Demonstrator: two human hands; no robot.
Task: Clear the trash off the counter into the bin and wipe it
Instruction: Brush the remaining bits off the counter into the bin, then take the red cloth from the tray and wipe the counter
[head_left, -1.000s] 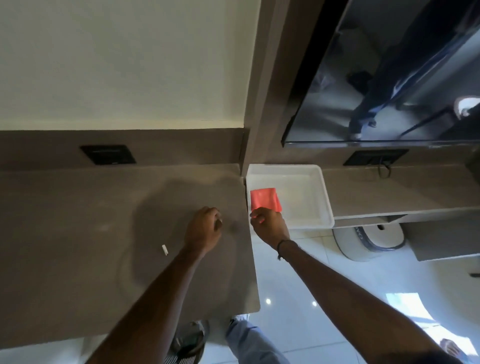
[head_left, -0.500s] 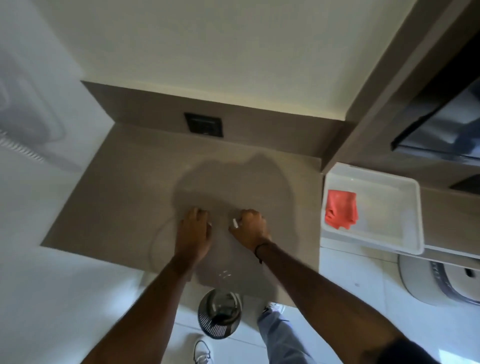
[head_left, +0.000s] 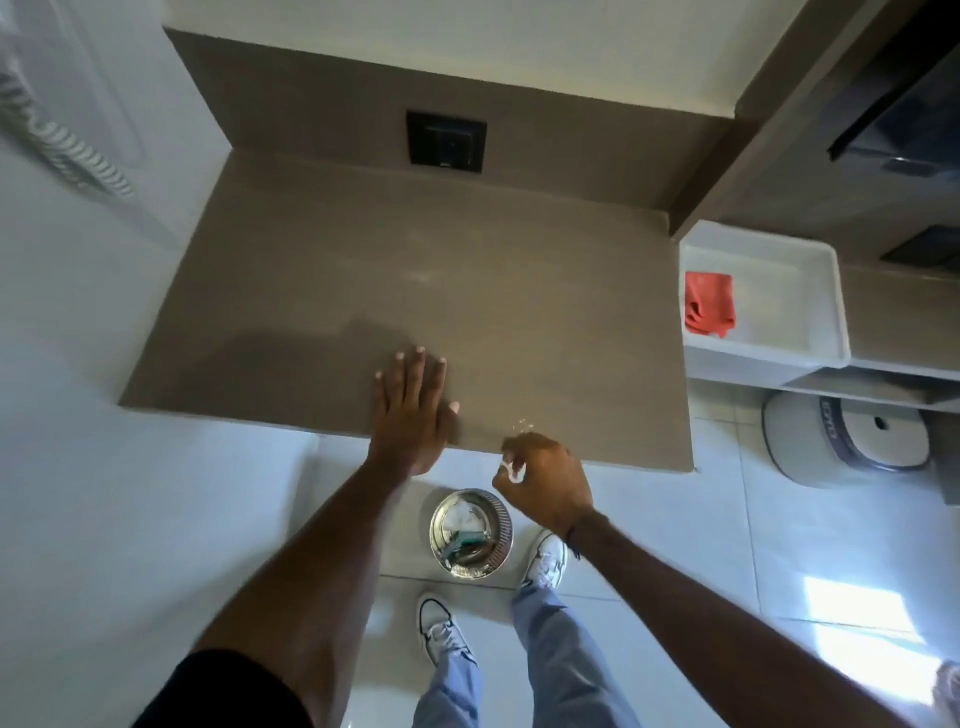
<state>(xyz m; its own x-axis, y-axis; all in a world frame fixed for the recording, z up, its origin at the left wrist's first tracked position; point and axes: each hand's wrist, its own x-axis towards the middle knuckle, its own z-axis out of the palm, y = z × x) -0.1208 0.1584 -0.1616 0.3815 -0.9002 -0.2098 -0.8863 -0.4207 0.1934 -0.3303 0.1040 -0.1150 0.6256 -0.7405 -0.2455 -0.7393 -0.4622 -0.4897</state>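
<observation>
Nearest the camera: two bare forearms reaching forward, a dark short sleeve on the left one, and below them two legs in light blue trousers with white shoes (head_left: 545, 561) standing on a pale glossy tiled floor (head_left: 675, 519). Bin (head_left: 471, 534): small, round, shiny metal with a perforated wall, on the floor between the shoes and the front edge of the worktop; it holds pale scraps and something teal. Right hand (head_left: 543, 483): curled, fingertips pinched on a small white scrap of trash (head_left: 511, 470), held off the front edge of the worktop, above and just to the right of the bin; a dark band at the wrist. Left hand (head_left: 410, 410): flat, fingers extended and close together, palm down on the front edge of the worktop, holding nothing. Worktop (head_left: 415, 291): matte brown slab, bare apart from faint smears and a tiny glint near the front edge by the right hand. Upstand behind it: same brown, with a black square socket plate (head_left: 447, 139). Right of the worktop, on a lower shelf: white rectangular tray (head_left: 826, 312) containing a crumpled red cloth (head_left: 709, 304) at its left end. Below the shelf, on the floor: a round grey-and-white appliance (head_left: 852, 441). Far right above: part of a dark glossy panel.
</observation>
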